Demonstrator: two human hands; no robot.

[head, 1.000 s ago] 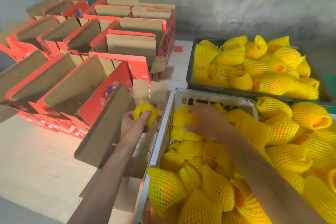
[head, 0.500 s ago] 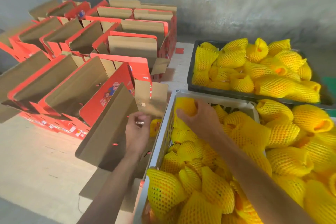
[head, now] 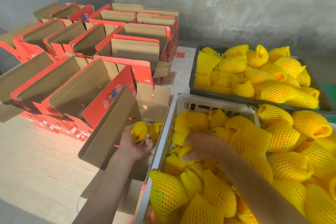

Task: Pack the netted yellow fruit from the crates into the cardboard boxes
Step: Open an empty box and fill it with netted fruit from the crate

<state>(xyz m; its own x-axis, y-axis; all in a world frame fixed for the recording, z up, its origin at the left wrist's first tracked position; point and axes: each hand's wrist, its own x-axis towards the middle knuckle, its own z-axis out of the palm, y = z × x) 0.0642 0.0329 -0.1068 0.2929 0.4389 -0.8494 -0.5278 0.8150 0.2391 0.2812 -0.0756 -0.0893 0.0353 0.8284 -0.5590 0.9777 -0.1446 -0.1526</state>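
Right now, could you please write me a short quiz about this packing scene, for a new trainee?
1. True or false: the left hand holds a netted fruit over the open box.
2. Which crate is the right hand reaching into? A) black crate B) white crate C) red box
3. Fill in: the black crate stands ____ from the person than the white crate.

Key:
1. True. The left grip is round one fruit, with a second fruit beside it in the box.
2. B. The hand lies among the fruit in the white crate.
3. Farther. It stands behind the white crate, near the wall.
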